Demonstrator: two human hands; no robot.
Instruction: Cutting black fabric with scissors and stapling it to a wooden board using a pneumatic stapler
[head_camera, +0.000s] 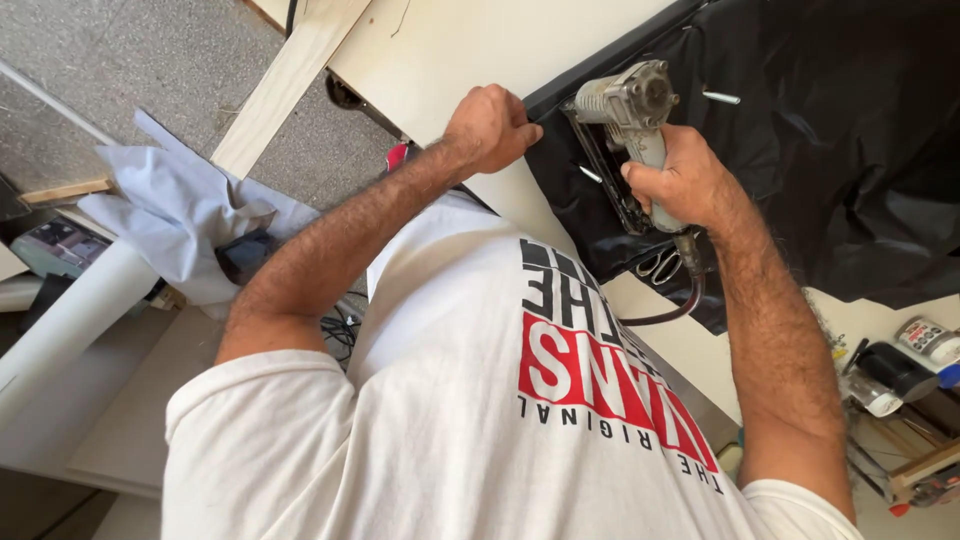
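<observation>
Your left hand (490, 125) is curled into a loose fist at the far edge of the pale board (440, 50), its fingertips pinching the rim of the black sheet (850, 150) and pressing it down against the board's edge. That forearm runs in from the near left, elbow bent out to the side, wrist slightly flexed. Your right hand (680, 180) is wrapped tight around the grip of the pneumatic stapler (630, 120), thumb over the near side of the handle and fingers folded round the far side; whether a finger sits on the trigger cannot be told. The stapler stands just to the right of your left hand, its grey metal head at the top and its long magazine lying on the folded border of the black sheet, nose close to your left fingertips. Its dark air hose (680, 305) loops out below your right wrist. Your right forearm comes up from the near right, almost straight. The black sheet spreads crumpled to the right over the tabletop. On the left, grey fabric (180, 220) is heaped over a white roll (70, 320).
</observation>
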